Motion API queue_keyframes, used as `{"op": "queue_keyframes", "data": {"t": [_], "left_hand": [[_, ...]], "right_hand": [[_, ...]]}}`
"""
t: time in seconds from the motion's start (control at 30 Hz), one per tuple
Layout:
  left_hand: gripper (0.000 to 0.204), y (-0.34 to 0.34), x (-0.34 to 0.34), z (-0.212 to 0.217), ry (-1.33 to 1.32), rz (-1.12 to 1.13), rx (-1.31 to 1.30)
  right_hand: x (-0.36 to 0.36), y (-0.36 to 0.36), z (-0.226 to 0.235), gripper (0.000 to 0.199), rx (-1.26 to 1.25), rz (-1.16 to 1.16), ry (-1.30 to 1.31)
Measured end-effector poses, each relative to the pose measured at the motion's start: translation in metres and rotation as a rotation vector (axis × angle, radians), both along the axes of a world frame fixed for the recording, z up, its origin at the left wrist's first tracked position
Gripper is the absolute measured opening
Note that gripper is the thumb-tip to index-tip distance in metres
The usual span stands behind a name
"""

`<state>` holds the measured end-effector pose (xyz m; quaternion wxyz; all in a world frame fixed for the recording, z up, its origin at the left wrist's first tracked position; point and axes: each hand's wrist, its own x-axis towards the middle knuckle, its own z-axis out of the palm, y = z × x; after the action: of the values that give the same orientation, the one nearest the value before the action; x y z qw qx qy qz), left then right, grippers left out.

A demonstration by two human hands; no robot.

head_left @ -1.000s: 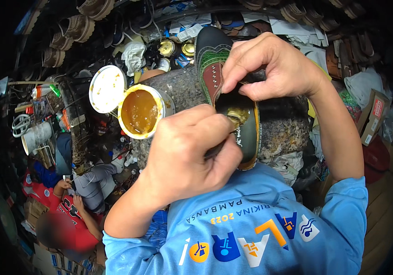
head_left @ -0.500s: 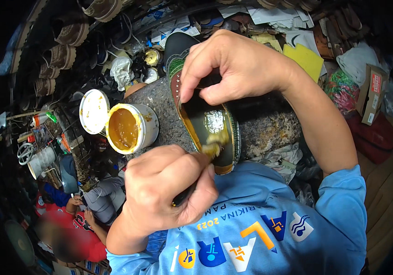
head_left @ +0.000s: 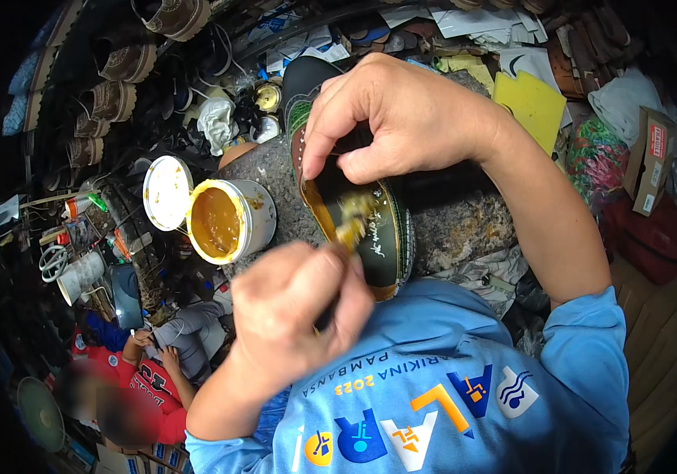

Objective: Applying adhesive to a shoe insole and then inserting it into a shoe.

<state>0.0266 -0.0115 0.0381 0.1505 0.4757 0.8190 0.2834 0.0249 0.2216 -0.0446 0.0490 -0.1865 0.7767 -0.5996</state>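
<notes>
A shoe upper with black, green and maroon parts and pale stitching lies in front of me, its dark inside facing up with white handwriting on it. My left hand is closed around a glue brush, whose bristles are caked yellow and rest over the inside surface. Most of its handle is hidden in the fist. Across the upper's far part, my right hand grips the left rim with curled fingers and thumb. A white tub of amber glue stands tilted left of the upper, its smeared lid beside it.
A rough stone-like block lies under the upper. Yellow sheets and a cardboard box are at the right. Finished shoes line the upper left. Scissors lie far left, above a person in red.
The brush and my left hand have moved away from me along the inside of the upper, uncovering white handwriting. My right hand keeps its hold. The whole view has shifted slightly.
</notes>
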Motion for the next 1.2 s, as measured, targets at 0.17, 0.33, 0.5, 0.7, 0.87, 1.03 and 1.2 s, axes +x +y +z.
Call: {"op": "queue_keyframes", "data": {"t": [0.17,0.33,0.5,0.7,0.87,1.03,1.2], "left_hand": [[0.007,0.001,-0.009,0.013,-0.163,-0.071,0.114],[0.003,0.001,-0.016,-0.006,-0.255,0.006,0.102],[0.009,0.001,-0.041,0.001,-0.29,-0.086,0.169],[0.009,0.01,-0.066,-0.026,-0.326,-0.032,0.138],[0.008,0.004,-0.065,-0.013,-0.573,-0.161,-0.037],[0.006,0.006,-0.071,-0.024,-0.271,-0.137,0.205],[0.009,-0.001,-0.059,-0.02,-0.581,-0.245,0.132]], "right_hand": [[0.0,0.006,-0.011,0.032,-0.025,-0.015,0.124],[0.002,0.004,-0.004,0.028,-0.051,0.03,0.031],[0.002,0.007,-0.001,0.029,-0.052,0.025,0.01],[0.004,0.007,0.006,0.033,-0.009,0.002,-0.061],[0.002,0.001,0.002,0.025,-0.037,-0.059,-0.028],[0.002,0.003,0.007,0.025,-0.024,-0.063,-0.039],[0.002,0.001,0.002,0.024,-0.036,-0.045,-0.032]]}}
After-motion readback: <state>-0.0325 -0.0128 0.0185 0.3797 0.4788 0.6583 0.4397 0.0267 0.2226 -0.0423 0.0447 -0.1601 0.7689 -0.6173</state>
